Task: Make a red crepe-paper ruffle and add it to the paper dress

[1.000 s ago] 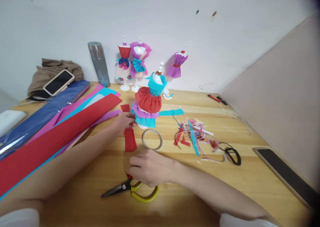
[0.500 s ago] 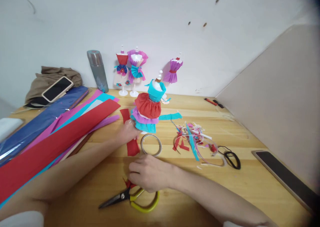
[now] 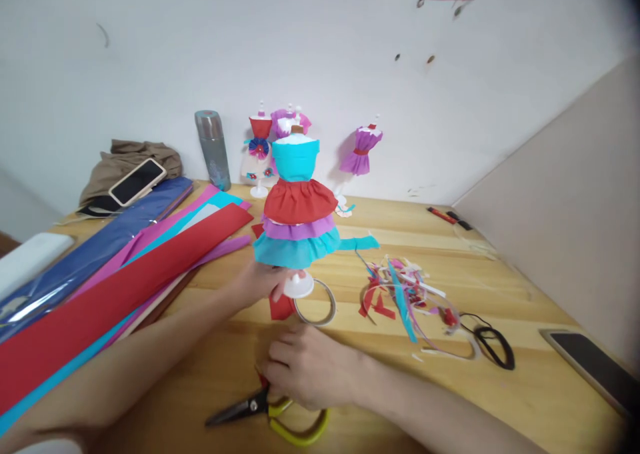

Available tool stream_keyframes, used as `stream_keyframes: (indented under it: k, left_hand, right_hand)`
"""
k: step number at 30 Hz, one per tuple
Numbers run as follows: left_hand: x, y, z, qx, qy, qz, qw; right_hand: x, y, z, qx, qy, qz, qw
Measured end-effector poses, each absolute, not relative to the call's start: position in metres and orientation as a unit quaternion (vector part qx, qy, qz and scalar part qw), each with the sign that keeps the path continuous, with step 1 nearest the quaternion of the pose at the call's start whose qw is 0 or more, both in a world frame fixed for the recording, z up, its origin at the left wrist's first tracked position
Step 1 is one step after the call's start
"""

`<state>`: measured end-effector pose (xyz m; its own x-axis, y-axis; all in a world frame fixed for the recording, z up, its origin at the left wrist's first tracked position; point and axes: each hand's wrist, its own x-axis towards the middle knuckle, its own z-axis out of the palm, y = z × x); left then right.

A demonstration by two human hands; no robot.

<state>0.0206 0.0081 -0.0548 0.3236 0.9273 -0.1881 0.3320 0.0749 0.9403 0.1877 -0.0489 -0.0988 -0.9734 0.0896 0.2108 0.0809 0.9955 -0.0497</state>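
My left hand (image 3: pixel 265 282) is closed around the stand of a small dress form (image 3: pixel 297 284), its fingers partly hidden behind the skirt. The form is upright and wears a turquoise top, a red ruffle and purple and turquoise tiers of crepe paper. My right hand (image 3: pixel 313 369) rests low over the table with curled fingers, and a bit of red paper (image 3: pixel 262 379) peeks out at its fingertips. What those fingers grip is hidden. Just below it lie scissors (image 3: pixel 300 434) with yellow handles. A roll of tape (image 3: pixel 331 304) lies between the hands, beside a red paper strip (image 3: pixel 281 307).
Long crepe paper strips (image 3: pixel 150 274) cover the left side. Paper scraps (image 3: pixel 400 287), a black hair tie (image 3: pixel 495 347) and a phone (image 3: pixel 590 364) are on the right. Several dressed forms, including one in purple (image 3: pixel 363 149), and a flask (image 3: pixel 213 151) stand at the back.
My left hand has raised the dress form upright and turned its front toward me, so the white base shows. My right hand stays by the scissors. The view has shifted slightly left.
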Motion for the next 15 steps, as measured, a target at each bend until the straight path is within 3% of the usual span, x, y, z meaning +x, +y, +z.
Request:
stream_keyframes:
  k: [3, 7, 11, 15]
  left_hand:
    - [0.015, -0.012, -0.046, 0.597, 0.452, 0.278, 0.601]
    - [0.004, -0.031, -0.042, 0.524, 0.422, 0.305, 0.674]
    - [-0.008, -0.041, -0.036, 0.473, 0.464, 0.332, 0.671]
    - [-0.014, -0.049, -0.037, 0.532, 0.455, 0.289, 0.653]
  right_hand:
    - [0.189, -0.053, -0.094, -0.046, -0.989, 0.030, 0.140]
    - [0.200, -0.055, -0.053, -0.095, -0.955, 0.038, 0.277]
    - [0.223, -0.052, 0.003, -0.136, -0.893, 0.060, 0.425]
    - [0.240, -0.036, 0.025, -0.177, -0.854, 0.063, 0.486]
